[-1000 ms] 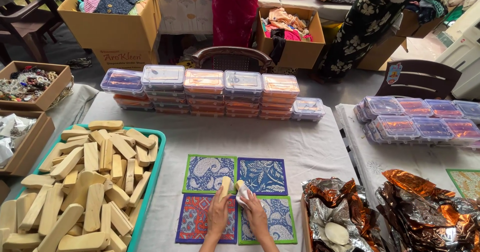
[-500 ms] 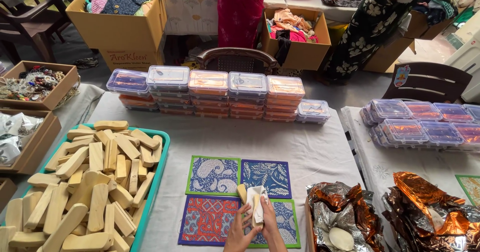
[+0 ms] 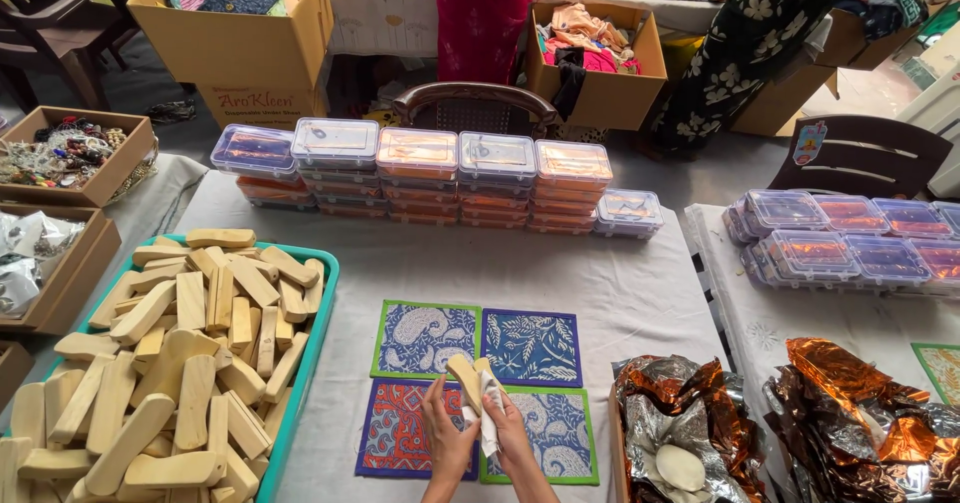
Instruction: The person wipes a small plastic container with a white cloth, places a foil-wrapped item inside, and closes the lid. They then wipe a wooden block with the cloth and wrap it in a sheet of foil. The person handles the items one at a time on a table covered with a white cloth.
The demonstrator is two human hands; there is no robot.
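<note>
My left hand point(image 3: 444, 435) and my right hand point(image 3: 508, 431) meet low in the middle of the view. Between them they grip a small pale wooden piece point(image 3: 464, 375) that sticks up, with a white cloth point(image 3: 488, 413) wrapped against it under my right fingers. Below the hands lie four patterned mats point(image 3: 530, 346) in a square, blue ones behind, a red and a green-edged one in front. To the left, a teal tray point(image 3: 318, 325) is heaped with many similar wooden pieces point(image 3: 180, 363).
Stacks of clear lidded boxes point(image 3: 416, 177) line the table's far edge, and more boxes point(image 3: 850, 243) sit on the right table. Crinkled copper foil bags point(image 3: 690, 433) lie at lower right. Cardboard boxes, chairs and two standing people fill the background.
The view has tipped down slightly and my hands have shifted a little right over the mats. The wooden piece now stands more upright with the cloth gathered around it.
</note>
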